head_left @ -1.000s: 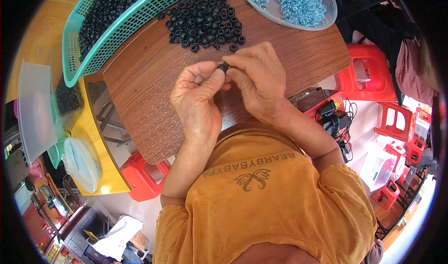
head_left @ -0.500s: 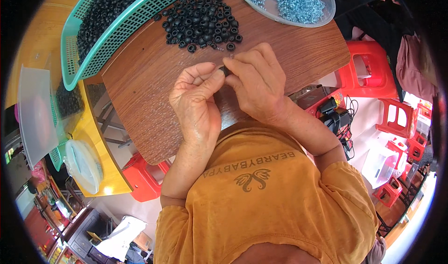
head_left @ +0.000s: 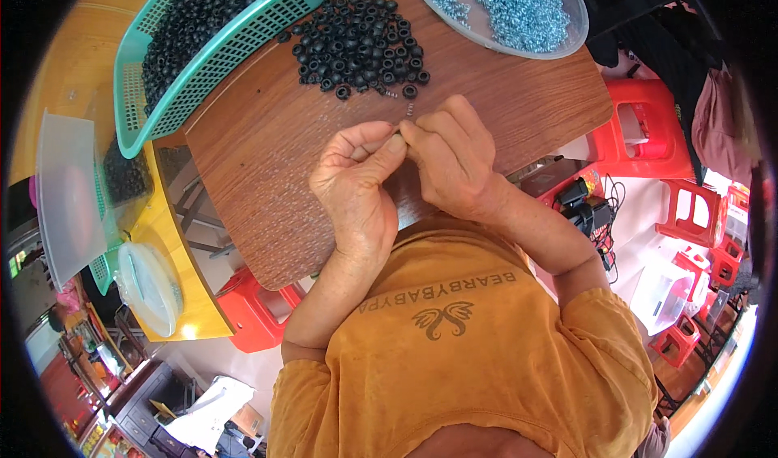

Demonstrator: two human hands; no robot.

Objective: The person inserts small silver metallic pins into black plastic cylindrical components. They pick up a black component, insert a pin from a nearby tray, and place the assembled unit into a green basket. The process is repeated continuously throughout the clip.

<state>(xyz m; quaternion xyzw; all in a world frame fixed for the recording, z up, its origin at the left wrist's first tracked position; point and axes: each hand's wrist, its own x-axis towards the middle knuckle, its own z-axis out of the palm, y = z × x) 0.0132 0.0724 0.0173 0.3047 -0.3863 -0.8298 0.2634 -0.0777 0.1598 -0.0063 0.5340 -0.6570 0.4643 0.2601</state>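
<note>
My left hand (head_left: pixel 361 174) and my right hand (head_left: pixel 454 158) meet over the near part of the brown table. Both are closed, thumb and fingertips pinched together around a small black part (head_left: pixel 398 132), of which only a dark sliver shows. Just beyond the fingers a small metal coil spring (head_left: pixel 410 109) lies on the wood, and another small spring (head_left: pixel 391 93) rests by the edge of a loose pile of rounded black parts with holes (head_left: pixel 356 45).
A green slotted basket (head_left: pixel 235 61) full of the same black parts stands at the far left. At the far right is a clear round tray (head_left: pixel 442 22) with tiny shiny bluish pieces. Red stools (head_left: pixel 648 134) stand beside the brown table (head_left: pixel 259 174).
The joined hands sit slightly lower and farther right in the picture, as does the table. The black part, plainer to see before, is now mostly covered by fingertips.
</note>
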